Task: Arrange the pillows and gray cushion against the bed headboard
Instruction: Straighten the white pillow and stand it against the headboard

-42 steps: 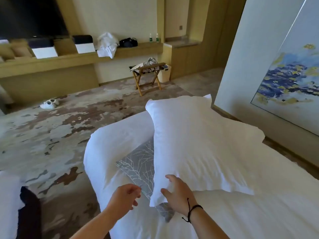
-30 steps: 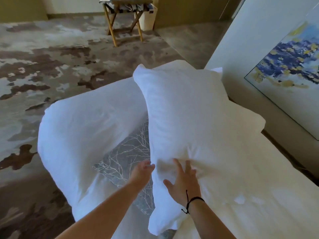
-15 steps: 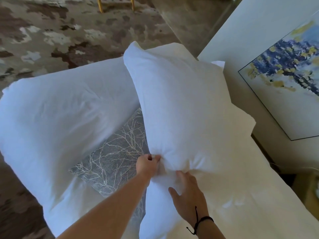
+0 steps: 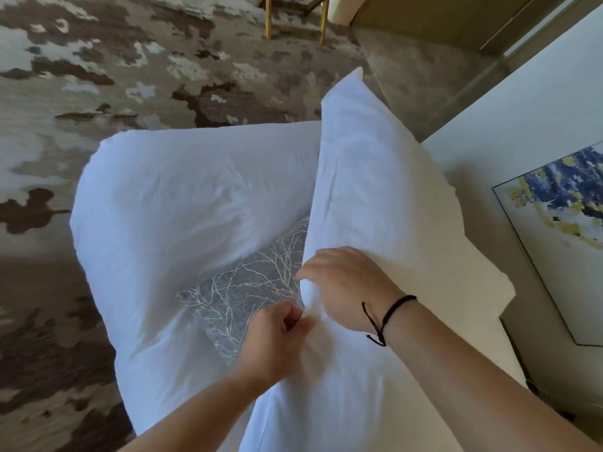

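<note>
From the head camera, the right hand [image 4: 346, 285] curls over the near edge of the upright white pillow [image 4: 375, 197] and grips it, while the left hand [image 4: 277, 337] pinches the same pillow's bunched lower corner. The gray cushion [image 4: 248, 288] with its pale branch pattern lies wedged between this pillow and a second white pillow [image 4: 182, 203] to the left, partly covered by both. A blue-and-yellow painting [image 4: 561, 223] hangs on the wall at right, and patterned carpet [image 4: 98, 76] and wooden stand legs [image 4: 295, 17] lie beyond.
</note>
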